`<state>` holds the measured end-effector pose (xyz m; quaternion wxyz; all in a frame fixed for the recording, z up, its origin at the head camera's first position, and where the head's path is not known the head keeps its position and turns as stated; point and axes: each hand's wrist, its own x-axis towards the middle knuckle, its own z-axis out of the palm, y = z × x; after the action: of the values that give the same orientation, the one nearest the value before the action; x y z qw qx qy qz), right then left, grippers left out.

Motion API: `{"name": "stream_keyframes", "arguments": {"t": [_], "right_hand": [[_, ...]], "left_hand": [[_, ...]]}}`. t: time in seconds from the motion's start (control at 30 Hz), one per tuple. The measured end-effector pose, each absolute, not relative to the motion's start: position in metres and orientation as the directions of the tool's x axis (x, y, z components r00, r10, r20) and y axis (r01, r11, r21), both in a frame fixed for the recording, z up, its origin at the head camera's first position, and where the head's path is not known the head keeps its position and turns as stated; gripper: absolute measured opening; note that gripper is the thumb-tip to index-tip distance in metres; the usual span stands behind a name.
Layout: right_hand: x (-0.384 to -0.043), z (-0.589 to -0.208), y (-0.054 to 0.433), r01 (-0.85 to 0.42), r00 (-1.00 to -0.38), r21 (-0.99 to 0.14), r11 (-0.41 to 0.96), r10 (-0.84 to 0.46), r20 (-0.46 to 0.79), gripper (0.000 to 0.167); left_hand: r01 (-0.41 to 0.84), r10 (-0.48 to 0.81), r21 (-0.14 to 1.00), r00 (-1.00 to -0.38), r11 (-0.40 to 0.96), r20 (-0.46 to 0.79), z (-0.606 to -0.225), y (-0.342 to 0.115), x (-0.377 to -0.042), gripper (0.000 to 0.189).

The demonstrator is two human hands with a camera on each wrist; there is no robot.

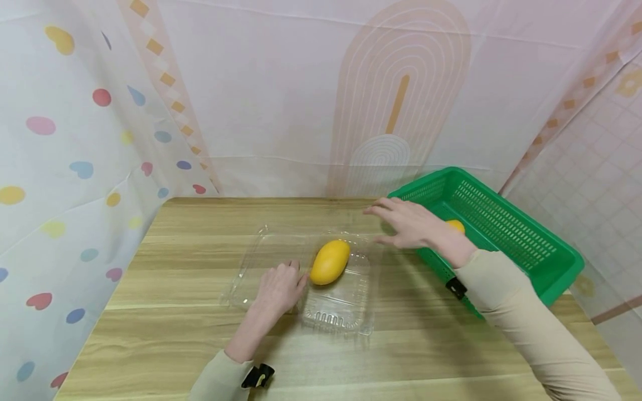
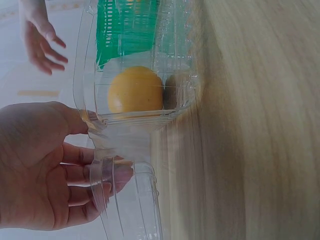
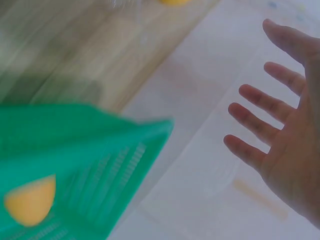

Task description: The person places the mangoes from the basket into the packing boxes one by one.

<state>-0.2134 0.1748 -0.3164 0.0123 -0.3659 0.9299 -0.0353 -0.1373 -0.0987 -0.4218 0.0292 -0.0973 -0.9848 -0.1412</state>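
- Head view: faces forward and down from above the table (image 1: 165, 345).
- Left wrist view: turned sideways, close to the left hand (image 2: 45, 167); faces the box (image 2: 135, 116), basket (image 1: 506, 220) beyond.
- Right wrist view: tilted, close to the right hand (image 3: 287, 135); faces the basket.
- Head and left wrist views share the box.

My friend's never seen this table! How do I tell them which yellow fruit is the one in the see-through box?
On the wooden table, left of the green basket, find the open clear plastic clamshell. Your mango is the plump yellow oval in its right half. The other yellow fruit in view sits inside the basket.
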Motion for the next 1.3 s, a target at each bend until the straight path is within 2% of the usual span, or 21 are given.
{"name": "stream_keyframes", "arguments": {"t": [0.3,0.6,0.8,1.03,1.3], "right_hand": [[-0.218,-0.307,0.234,-0.511,-0.852,-0.112,0.852,-0.52,-0.064,0.06],[-0.21,-0.318,0.276,-0.378,-0.907,-0.173,0.909,-0.402,-0.128,0.062],[-0.201,-0.332,0.298,-0.345,-0.898,-0.23,0.91,-0.391,-0.202,0.062],[-0.188,-0.348,0.317,-0.298,-0.857,-0.266,0.917,-0.38,-0.349,0.061],[-0.177,-0.367,0.328,-0.247,-0.823,-0.291,0.924,-0.359,-0.441,0.049]], "left_hand": [[0.193,0.181,0.279,-0.981,0.941,0.068,-0.422,-0.099,-0.137,0.028],[0.197,0.184,0.279,-0.98,0.94,0.071,-0.421,-0.101,-0.137,0.028],[0.2,0.185,0.266,-0.979,0.943,0.082,-0.421,-0.101,-0.136,0.028],[0.205,0.189,0.26,-0.978,0.944,0.085,-0.421,-0.1,-0.137,0.029],[0.209,0.194,0.256,-0.977,0.944,0.086,-0.421,-0.099,-0.138,0.029]]}}
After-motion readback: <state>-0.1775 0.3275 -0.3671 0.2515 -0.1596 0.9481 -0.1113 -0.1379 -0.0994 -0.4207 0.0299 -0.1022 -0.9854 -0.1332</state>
